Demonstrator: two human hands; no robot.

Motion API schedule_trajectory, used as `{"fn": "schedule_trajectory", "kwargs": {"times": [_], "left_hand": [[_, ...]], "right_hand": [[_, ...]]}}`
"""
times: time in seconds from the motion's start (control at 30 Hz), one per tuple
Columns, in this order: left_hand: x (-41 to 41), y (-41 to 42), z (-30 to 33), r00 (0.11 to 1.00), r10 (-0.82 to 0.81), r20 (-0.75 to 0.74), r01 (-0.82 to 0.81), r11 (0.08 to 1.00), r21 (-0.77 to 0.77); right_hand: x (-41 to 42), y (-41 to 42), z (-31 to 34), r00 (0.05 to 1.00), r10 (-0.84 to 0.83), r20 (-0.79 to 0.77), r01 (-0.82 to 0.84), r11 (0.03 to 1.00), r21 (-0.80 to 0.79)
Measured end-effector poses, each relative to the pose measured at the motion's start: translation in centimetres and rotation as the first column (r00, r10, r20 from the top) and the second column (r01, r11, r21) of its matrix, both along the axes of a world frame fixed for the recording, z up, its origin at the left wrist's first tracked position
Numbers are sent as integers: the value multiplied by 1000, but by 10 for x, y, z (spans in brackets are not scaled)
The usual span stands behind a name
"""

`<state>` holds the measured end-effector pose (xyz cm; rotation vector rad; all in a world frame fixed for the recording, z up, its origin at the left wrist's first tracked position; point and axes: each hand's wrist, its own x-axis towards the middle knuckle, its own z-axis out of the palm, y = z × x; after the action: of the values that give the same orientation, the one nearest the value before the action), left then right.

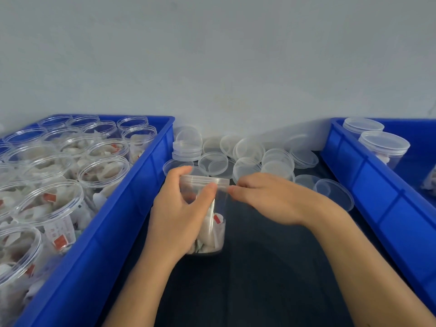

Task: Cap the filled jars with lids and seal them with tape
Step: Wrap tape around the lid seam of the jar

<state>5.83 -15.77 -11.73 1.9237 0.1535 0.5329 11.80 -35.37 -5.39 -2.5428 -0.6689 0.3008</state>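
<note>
Capped jar (213,223) stood upright mid-bench, between two blue crates (132,208). Left hand (179,208) is wrapped round it, thumb on lid (205,181). Right hand (266,199), fingers curled, pinches at lid edge.

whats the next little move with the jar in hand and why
Probably draw the tape round the lid seam. The left hand grips the filled jar, whose lid is already on, and the right hand pinches at the lid's edge, where what looks like clear tape lies. No tape is plain on the far side, so the seal looks unfinished.
</note>
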Motion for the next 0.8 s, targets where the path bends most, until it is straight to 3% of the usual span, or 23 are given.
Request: {"fn": "schedule_trajectory", "kwargs": {"times": [0.13, 0.37, 0.8], "left_hand": [[-2, -11, -1, 999, 31, -30, -33, 999, -40], [-1, -15, 1, 998, 55, 21, -56, 998, 18], [1, 4, -8, 985, -157, 72, 168, 966, -195]], "right_hand": [[-3, 0, 4, 999, 26, 26, -26, 1000, -5], [-1, 1, 5, 993, 24, 115, -25, 1000, 7], [6, 2, -10, 997, 29, 69, -32, 999, 38]]}}
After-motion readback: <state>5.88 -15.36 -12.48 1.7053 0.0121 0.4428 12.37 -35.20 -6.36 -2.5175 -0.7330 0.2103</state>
